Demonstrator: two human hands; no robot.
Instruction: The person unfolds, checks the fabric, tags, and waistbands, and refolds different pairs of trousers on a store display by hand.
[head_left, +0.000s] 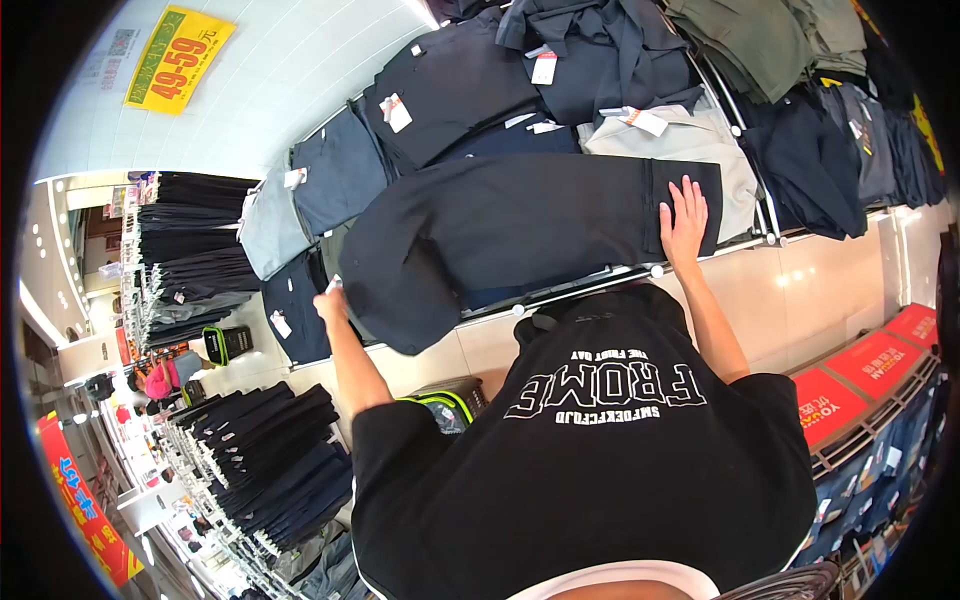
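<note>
Black garment (540, 205), likely trousers, lies lengthwise over the piled clothes on the display rack, wide banded end at the right, rounded fold at the left drooping past the front rail (590, 288). Hands are well apart, one near each end. Right hand (684, 222) is flat on the banded end, fingers extended, palm down, not wrapped round anything. Left hand (328, 302) is at the left edge of the fold, fingers bent, a bit of white next to them; can't tell if it's pinching cloth, a tag, or just touching. Handling: reads as soft, matte, medium-weight cloth, light enough for two hands, no stiffness of its own beyond the seamed band. Not fragile; worst case is creasing or a tag catching. Doesn't look slick, but the overhanging fold could drag the rest forward over the rail if the banded end is free. Best hold: the band at the right, where cloth looks doubled, plus the full thickness of the fold at the left, so layers don't shear. Avoid a single-layer pinch mid-length; it'd sag. Light grey garment (743, 190) sits under the right end, navy garment (303, 342) beside the left hand; watch for scooping either up.
</note>
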